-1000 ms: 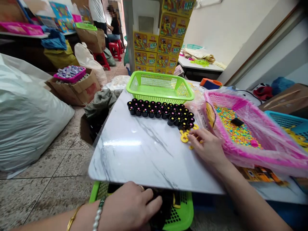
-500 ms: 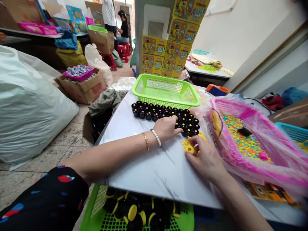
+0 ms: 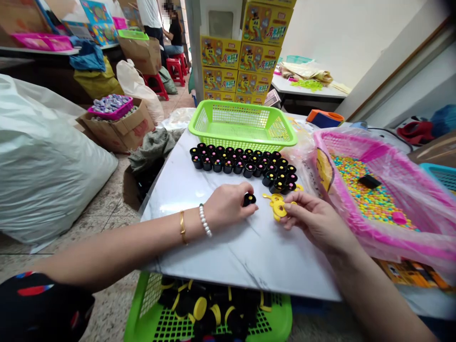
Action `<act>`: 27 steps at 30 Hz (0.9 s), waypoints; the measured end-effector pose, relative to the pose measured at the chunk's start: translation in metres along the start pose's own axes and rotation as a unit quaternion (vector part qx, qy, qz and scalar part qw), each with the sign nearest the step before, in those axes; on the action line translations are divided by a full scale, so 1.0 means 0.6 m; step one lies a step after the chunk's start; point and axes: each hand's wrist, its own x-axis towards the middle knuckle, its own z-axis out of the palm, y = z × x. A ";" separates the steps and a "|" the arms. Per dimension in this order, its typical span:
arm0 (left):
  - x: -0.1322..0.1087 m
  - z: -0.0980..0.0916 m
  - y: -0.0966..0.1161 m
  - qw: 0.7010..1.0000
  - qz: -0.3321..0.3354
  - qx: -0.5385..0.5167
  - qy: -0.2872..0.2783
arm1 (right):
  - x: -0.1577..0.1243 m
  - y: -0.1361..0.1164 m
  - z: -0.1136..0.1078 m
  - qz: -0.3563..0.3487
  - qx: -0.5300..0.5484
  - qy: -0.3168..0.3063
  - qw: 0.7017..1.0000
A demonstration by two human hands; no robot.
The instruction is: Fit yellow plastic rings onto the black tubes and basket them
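My left hand (image 3: pixel 231 203) is closed around a small black cup (image 3: pixel 249 199) with a yellow dot in its middle, just above the white table (image 3: pixel 213 247). Thumb and fingers of my right hand (image 3: pixel 313 216) pinch a yellow plastic ring piece (image 3: pixel 280 210); more yellow pieces lie right behind it. Beyond both hands stand rows of black cups (image 3: pixel 228 165) with pink, yellow and other coloured bits in them.
A green basket (image 3: pixel 242 142) stands behind the cups. To the right, a plastic-lined pink basket (image 3: pixel 377 147) holds many small coloured beads (image 3: pixel 366 194). Below the table's front edge, another green basket (image 3: pixel 137 313) holds black cups with yellow lids (image 3: pixel 200 308).
My left hand has drawn back from the rows toward me and left, bringing one black cup along. My right hand has lifted a yellow ring piece slightly from the others.
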 end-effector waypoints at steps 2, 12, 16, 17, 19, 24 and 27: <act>-0.025 -0.006 0.001 0.999 0.000 -0.032 -0.014 | 0.004 -0.004 0.010 0.020 0.024 -0.012 0.999; -0.044 0.014 -0.009 0.991 -0.038 -0.132 -0.007 | 0.030 0.008 0.071 0.043 0.001 -0.066 0.997; -0.045 0.013 -0.009 0.987 -0.051 -0.149 -0.016 | 0.035 0.015 0.081 0.051 -0.011 -0.064 0.997; -0.045 0.012 -0.008 0.986 -0.058 -0.155 -0.022 | 0.035 0.017 0.082 0.054 -0.014 -0.060 0.997; -0.045 0.012 -0.007 0.983 -0.068 -0.168 -0.029 | 0.034 0.020 0.084 0.059 -0.020 -0.048 0.997; -0.045 0.014 -0.005 0.981 -0.075 -0.174 -0.028 | 0.031 0.020 0.090 0.071 -0.022 -0.035 0.997; -0.044 0.015 -0.005 0.984 -0.074 -0.162 -0.027 | 0.031 0.018 0.093 0.073 -0.014 -0.027 0.997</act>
